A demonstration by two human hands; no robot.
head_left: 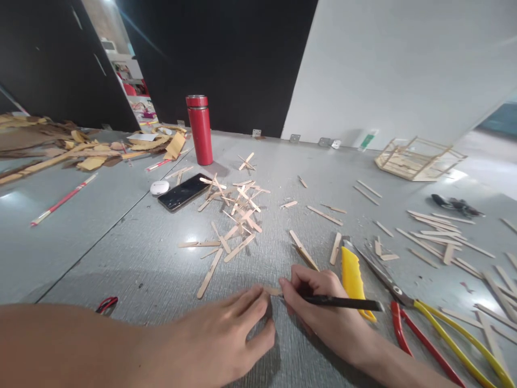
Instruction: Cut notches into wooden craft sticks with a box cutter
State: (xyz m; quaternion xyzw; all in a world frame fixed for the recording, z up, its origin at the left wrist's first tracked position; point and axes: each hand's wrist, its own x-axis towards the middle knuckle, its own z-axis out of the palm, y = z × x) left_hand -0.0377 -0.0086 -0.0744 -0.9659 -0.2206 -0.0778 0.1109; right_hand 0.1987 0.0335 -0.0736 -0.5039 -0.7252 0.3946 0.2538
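My right hand point(319, 307) grips a black pen point(343, 303), its tip against a small wooden stick point(272, 291) lying on the grey floor. My left hand point(226, 337) lies beside it with the fingers pressing the same stick down. A yellow utility knife point(352, 275) rests just right of my right hand. Scissors with yellow and red handles point(407, 302) lie further right.
A heap of wooden sticks point(234, 215) lies ahead, with a black phone point(183, 192), a white earbud case point(159, 187) and a red flask point(200, 130) behind it. More sticks point(440, 237) spread at right, near a stick-built frame point(418, 158). Cardboard scraps point(81, 148) pile at far left.
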